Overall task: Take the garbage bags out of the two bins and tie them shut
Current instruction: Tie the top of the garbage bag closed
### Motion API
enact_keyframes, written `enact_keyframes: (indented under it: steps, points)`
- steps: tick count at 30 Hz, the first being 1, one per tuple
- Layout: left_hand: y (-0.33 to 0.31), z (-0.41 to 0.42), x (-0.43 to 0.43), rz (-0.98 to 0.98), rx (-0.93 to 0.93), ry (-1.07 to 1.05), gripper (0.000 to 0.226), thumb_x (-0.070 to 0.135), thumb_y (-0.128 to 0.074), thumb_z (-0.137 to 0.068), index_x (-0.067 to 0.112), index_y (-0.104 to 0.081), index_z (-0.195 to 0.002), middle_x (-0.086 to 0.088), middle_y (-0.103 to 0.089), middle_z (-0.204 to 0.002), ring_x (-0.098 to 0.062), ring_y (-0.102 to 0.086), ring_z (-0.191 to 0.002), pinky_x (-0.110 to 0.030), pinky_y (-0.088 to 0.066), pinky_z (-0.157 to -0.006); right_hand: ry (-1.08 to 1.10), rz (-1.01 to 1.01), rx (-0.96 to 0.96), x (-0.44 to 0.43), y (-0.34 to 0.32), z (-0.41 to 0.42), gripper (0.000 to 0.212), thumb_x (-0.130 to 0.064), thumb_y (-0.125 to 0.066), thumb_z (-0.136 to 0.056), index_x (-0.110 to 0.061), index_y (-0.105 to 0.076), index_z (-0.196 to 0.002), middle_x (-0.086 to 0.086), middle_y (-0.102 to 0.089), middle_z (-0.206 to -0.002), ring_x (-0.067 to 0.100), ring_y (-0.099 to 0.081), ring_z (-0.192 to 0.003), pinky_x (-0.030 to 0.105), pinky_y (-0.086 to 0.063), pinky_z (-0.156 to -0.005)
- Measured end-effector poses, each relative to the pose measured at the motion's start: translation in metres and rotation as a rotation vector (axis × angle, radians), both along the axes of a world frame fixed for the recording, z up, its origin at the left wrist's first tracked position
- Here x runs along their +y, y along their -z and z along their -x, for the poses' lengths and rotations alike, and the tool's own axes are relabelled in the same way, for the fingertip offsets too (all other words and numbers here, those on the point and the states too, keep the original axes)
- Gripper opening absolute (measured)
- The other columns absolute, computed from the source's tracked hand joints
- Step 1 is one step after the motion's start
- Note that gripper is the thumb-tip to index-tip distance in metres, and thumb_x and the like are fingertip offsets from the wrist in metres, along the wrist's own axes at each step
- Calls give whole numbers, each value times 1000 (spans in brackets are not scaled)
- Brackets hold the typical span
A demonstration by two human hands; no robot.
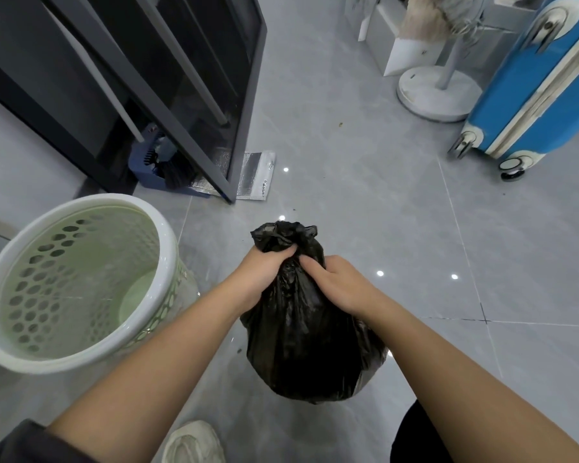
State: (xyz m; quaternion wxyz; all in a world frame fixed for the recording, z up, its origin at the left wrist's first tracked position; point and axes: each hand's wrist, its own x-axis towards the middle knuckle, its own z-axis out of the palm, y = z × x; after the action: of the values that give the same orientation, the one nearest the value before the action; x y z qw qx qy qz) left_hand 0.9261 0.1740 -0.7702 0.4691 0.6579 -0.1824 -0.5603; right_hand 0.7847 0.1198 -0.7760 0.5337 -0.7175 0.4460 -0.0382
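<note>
A full black garbage bag [306, 342] stands on the grey tiled floor in front of me. Its mouth is bunched together into a crumpled tuft at the top. My left hand [259, 272] grips the gathered neck from the left. My right hand [335, 284] grips it from the right, just below the tuft. To the left stands a pale green perforated bin [81, 357] with a white rim; it holds no bag, and its bare bottom shows. No second bin is in view.
A dark-framed glass door [244, 105] stands open at upper left, with a silver foil pouch [254, 175] at its foot. A blue suitcase [528, 85] and a white round stand base [438, 93] are at upper right. My shoe [194, 442] is at the bottom.
</note>
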Motion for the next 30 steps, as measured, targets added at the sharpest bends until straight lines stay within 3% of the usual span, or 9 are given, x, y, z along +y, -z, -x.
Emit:
enact_keyframes:
  steps: [4,7,11,15,18,22,24,27,30]
  points:
    - [-4,0,-4,13,39,-143,11,6,-55,-90,7,-66,-88,-10,-70,-82,-24,-68,-78,-35,-55,-74,-154,-32,-92,3,2,3,38,-55,-63,-81,-24,-67,-102,-6,-71,-100,8,-66,-94,36,-52,-89]
    - [-5,-1,-4,29,93,-76,29,3,-48,-90,10,-54,-63,-1,-57,-54,-18,-56,-54,-28,-47,-58,-224,-37,-93,2,5,2,46,-49,-75,-73,-26,-63,-111,-9,-70,-105,7,-65,-99,37,-51,-93]
    - [-6,-8,3,30,170,2,29,5,-47,-86,11,-50,-58,-1,-51,-52,-17,-51,-52,-30,-43,-60,-250,-5,-55,0,9,1,64,-52,-79,-64,-34,-54,-121,-15,-65,-114,3,-61,-106,36,-47,-98]
    - [-4,-14,11,46,-116,181,15,-9,-64,-78,6,-64,-79,-8,-66,-72,-22,-65,-73,-36,-53,-75,-323,35,8,-4,12,5,38,-47,-74,-70,-29,-68,-104,-11,-70,-99,7,-65,-96,37,-51,-90]
    - [2,-14,10,5,-274,148,15,3,-74,-75,16,-71,-84,-5,-74,-85,-21,-69,-84,-35,-55,-82,-331,171,88,-5,13,5,25,-33,-71,-79,-9,-68,-80,12,-66,-81,26,-62,-81,40,-50,-77]
    - [-3,-12,1,17,-319,43,20,21,-57,-91,20,-64,-72,10,-50,-53,-11,-45,-59,-25,-39,-63,-328,378,89,-5,18,4,34,-39,-72,-78,-11,-55,-68,8,-61,-96,24,-55,-90,38,-46,-81]
    - [-9,-12,-2,54,-308,58,37,26,-45,-97,19,-53,-61,9,-36,-48,-12,-31,-54,-27,-27,-58,-312,419,54,-5,20,2,29,-41,-72,-77,-16,-59,-73,-1,-61,-103,18,-54,-95,37,-44,-83]
    - [-23,-12,-7,123,-190,23,47,34,-39,-99,22,-36,-54,6,-30,-49,-13,-23,-51,-28,-21,-53,-219,247,-75,0,17,-2,35,-38,-77,-74,-16,-52,-87,-6,-58,-84,10,-54,-77,30,-43,-71]
    - [-35,-13,-8,129,-8,62,48,44,-34,-100,19,-29,-59,7,-26,-49,-11,-21,-48,-25,-21,-51,-259,92,-140,-1,12,-10,79,-58,-77,-63,-33,-39,-127,-8,-62,-107,9,-57,-100,30,-43,-91]
